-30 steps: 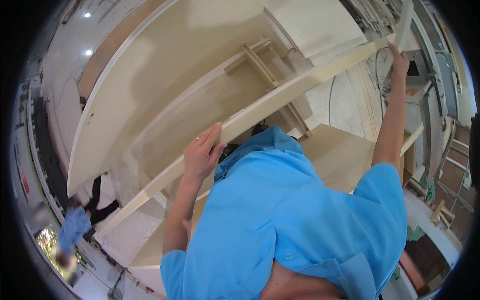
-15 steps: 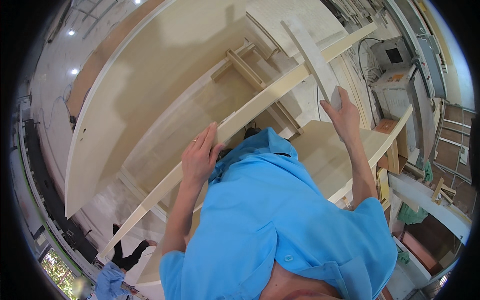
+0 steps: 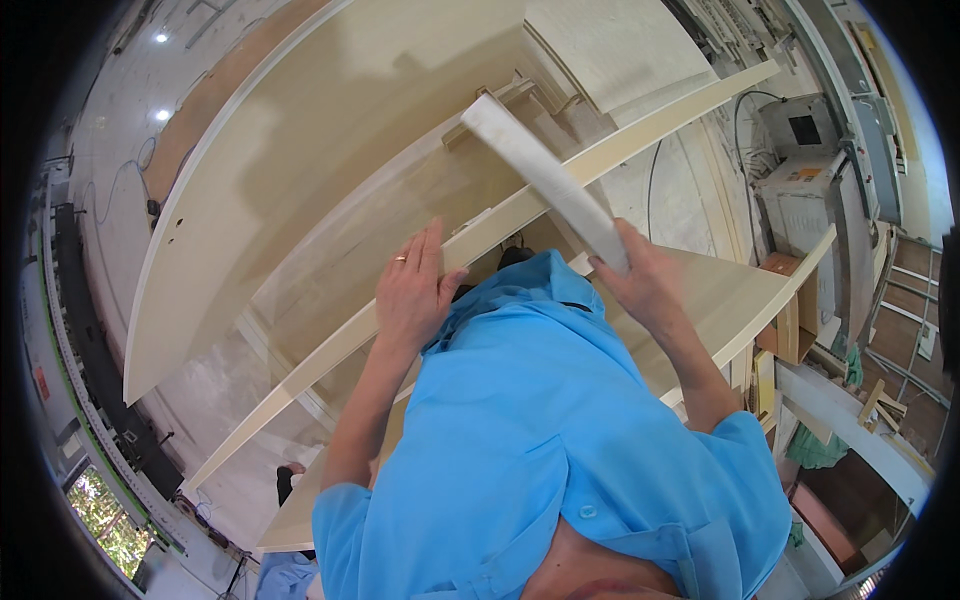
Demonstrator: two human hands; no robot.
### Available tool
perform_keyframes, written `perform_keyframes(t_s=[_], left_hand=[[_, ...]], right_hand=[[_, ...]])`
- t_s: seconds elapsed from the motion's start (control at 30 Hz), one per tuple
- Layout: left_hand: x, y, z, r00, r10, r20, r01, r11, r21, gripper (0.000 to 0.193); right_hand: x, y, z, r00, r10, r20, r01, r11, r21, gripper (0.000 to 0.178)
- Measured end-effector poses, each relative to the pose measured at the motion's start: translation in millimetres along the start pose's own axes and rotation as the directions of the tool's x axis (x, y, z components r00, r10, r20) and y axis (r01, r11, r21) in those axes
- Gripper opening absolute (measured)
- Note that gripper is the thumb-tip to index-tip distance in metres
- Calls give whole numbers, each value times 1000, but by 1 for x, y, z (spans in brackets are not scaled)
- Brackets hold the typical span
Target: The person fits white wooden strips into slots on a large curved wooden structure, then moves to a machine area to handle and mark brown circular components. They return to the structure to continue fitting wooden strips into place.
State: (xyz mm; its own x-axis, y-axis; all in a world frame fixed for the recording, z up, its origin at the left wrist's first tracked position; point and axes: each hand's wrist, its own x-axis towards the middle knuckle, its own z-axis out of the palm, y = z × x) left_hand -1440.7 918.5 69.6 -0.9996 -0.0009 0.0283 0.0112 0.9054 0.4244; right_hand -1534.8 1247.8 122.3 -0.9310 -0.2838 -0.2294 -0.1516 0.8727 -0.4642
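My left hand (image 3: 407, 292) lies on the top edge of a long, narrow-edged cream board (image 3: 660, 125), with its fingers stretched out flat and the thumb apart. The board runs diagonally across in front of my body. My right hand (image 3: 645, 280) is closed round the near end of a flat whitish bar (image 3: 545, 172), a long straight strip. This bar slants away from me to the left and crosses above the board's edge. Whether it touches the edge I cannot tell.
A large cream panel (image 3: 240, 210) stands beyond the board at the left, and another panel (image 3: 700, 300) lies to my right. Farther right are a grey machine box (image 3: 800, 125) and a brown box (image 3: 783, 325). Part of a person in blue (image 3: 285, 577) shows at the lower left.
My right hand and the bar have come nearer my body and to the left, the bar now lying farther across the board. My left hand stays on the board's edge.
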Motion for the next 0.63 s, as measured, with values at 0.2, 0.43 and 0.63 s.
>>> perform_keyframes(t_s=[0.2,0.43,0.63], left_hand=[[-22,-18,-6,1000,-25,7,25,1000,9,76],[-53,-43,-19,998,-56,17,55,997,49,77],[-91,-73,-31,994,-105,30,102,991,89,74]], right_hand=[[-14,-25,18,981,-187,51,188,982,1,65],[-21,-51,33,937,-313,156,313,949,24,67],[-25,-68,62,864,-436,253,452,892,-8,73]])
